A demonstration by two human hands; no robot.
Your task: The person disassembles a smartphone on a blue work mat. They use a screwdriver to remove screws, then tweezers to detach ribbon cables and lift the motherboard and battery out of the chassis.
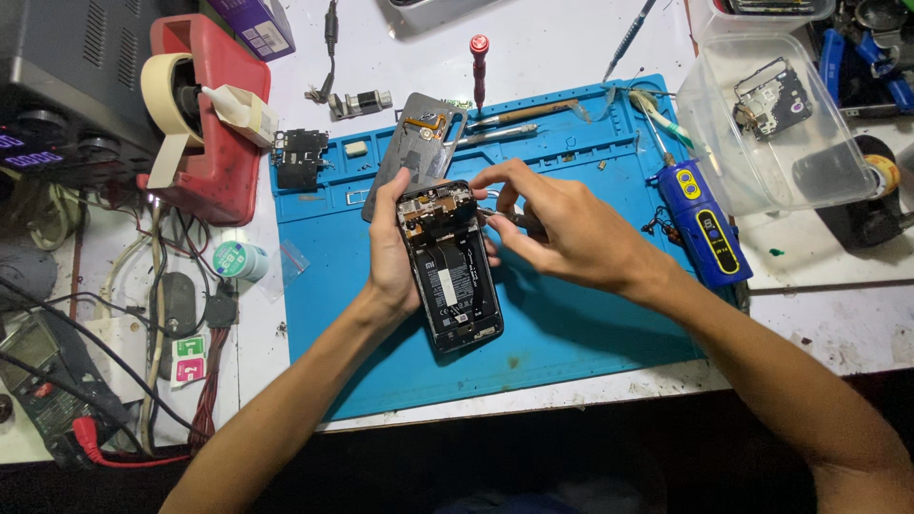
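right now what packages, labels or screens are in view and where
Purple box: top left, white label.
Display: far left on dark unit, purple glow.
Stickers: lower left, green and pink squares.
Battery label: grey, inside the phone in the left hand.

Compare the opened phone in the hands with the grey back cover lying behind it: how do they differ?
The opened phone is held up in the left hand; the grey back cover lies on the blue mat. The phone is dark and shows a battery and boards; the cover is a thin grey shell. Both are long rectangles.

White workbench (pixel 838 333) (scuffed), perhaps dark floor below
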